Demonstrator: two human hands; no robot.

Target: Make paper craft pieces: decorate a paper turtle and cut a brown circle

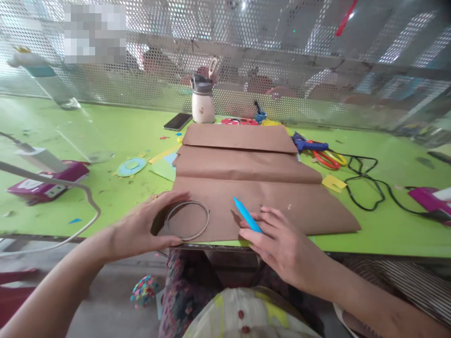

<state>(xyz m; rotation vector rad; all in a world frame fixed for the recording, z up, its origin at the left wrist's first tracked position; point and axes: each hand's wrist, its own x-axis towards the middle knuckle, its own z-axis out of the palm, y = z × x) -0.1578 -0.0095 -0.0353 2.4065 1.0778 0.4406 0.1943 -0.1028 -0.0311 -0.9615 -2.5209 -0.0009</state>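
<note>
My left hand (143, 223) curves around a thin greyish round ring (208, 217), thumb at its near side and fingers at its far side. The ring lies on folded brown kraft paper (262, 197), near the table's front edge. Between the thumb and fingers of my right hand (278, 239) is a bright blue marker (246, 214), its pointed tip toward the upper left over the paper. The paper has several crosswise creases, with its far part folded over.
A glue gun (310, 143) with a black cord and red-handled scissors (326, 160) lie right of the paper. Behind it stand a white bottle (203, 105) and a phone (178, 121). Purple power strips (52, 183) and a white cable (95, 206) are at the sides.
</note>
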